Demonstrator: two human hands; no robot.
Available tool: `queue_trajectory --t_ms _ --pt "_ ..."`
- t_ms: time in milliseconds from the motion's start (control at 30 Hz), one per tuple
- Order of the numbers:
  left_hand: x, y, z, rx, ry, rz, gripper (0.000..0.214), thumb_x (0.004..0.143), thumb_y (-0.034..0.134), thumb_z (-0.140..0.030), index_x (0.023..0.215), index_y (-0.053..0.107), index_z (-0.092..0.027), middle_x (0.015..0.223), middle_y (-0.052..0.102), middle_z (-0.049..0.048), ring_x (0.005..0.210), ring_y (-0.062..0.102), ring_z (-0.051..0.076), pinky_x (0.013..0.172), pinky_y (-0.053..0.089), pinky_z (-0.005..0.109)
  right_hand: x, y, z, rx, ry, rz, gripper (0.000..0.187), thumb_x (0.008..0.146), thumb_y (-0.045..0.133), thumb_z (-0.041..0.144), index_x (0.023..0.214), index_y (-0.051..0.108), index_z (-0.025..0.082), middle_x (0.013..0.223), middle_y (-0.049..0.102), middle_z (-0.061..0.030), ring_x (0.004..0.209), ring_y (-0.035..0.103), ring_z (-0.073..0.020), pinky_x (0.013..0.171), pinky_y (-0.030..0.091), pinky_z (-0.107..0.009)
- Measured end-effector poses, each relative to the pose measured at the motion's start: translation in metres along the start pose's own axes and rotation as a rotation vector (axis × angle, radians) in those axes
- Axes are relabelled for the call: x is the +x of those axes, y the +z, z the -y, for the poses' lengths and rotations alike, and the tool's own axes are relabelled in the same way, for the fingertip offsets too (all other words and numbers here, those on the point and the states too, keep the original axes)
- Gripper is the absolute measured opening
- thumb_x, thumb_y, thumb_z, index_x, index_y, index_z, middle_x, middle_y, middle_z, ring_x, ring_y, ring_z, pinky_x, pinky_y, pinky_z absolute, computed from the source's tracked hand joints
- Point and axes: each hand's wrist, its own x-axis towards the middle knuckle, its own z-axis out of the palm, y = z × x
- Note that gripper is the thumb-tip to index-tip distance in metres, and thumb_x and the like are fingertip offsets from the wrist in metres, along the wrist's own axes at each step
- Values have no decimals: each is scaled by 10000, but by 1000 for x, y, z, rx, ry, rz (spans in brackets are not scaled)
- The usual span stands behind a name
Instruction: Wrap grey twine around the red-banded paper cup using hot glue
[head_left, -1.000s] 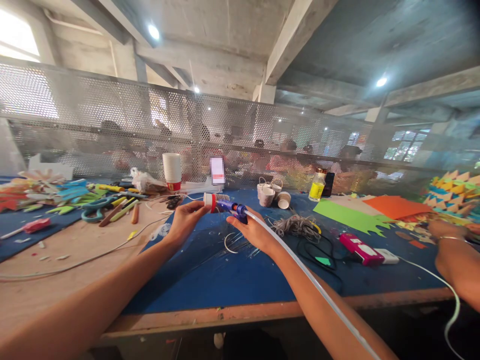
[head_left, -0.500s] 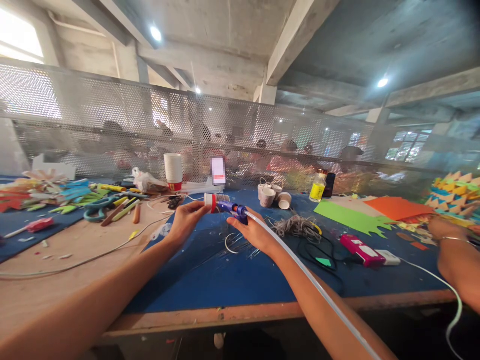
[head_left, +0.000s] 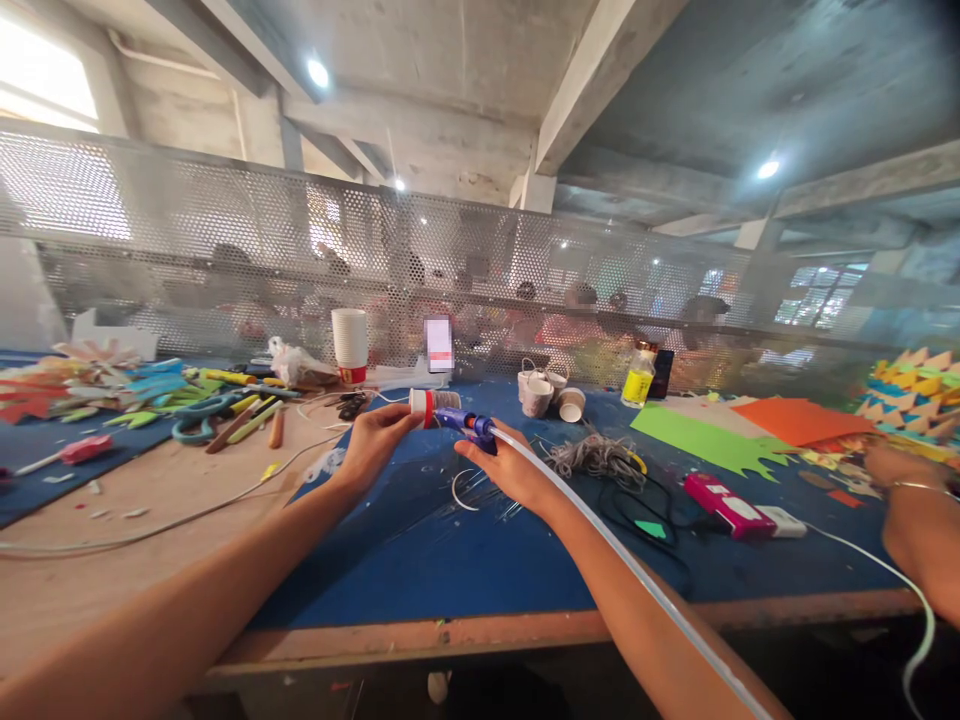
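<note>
Above the blue mat (head_left: 390, 560), my left hand (head_left: 379, 437) grips a small paper cup (head_left: 424, 403) on its side; a red band runs round it and cord seems to be wrapped about it. My right hand (head_left: 510, 465) is closed round a purple glue gun (head_left: 469, 425). The gun's nozzle points left, at or close to the cup; whether they touch I cannot tell. A long whitish glue stick (head_left: 600, 530) runs from the back of the gun along my right forearm. Behind the gun stand small cord-wrapped cups with handles (head_left: 536, 392), one lying on its side.
Grey cord (head_left: 596, 458) lies tangled right of my hands, near a pink power strip (head_left: 724, 503). Scissors (head_left: 202, 420) and tools lie left. Stacked paper cups (head_left: 349, 340), a phone (head_left: 439, 345) and a yellow-labelled bottle (head_left: 639, 375) stand behind. Another person's arm (head_left: 919, 510) reaches in from the right.
The view has shifted very slightly. My hands, the cup and the glue gun keep nearly the same position.
</note>
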Motion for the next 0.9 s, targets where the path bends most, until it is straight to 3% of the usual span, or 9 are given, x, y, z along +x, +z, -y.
queue_trajectory --t_ms 900 --pt "3 -2 3 20 19 -44 330 700 734 -423 879 768 -147 796 739 44 694 596 176 624 443 240 0 2 -2 -31 -12 16 385 843 574 563 866 617 181 758 622 -3 666 513 -141 621 376 -243"
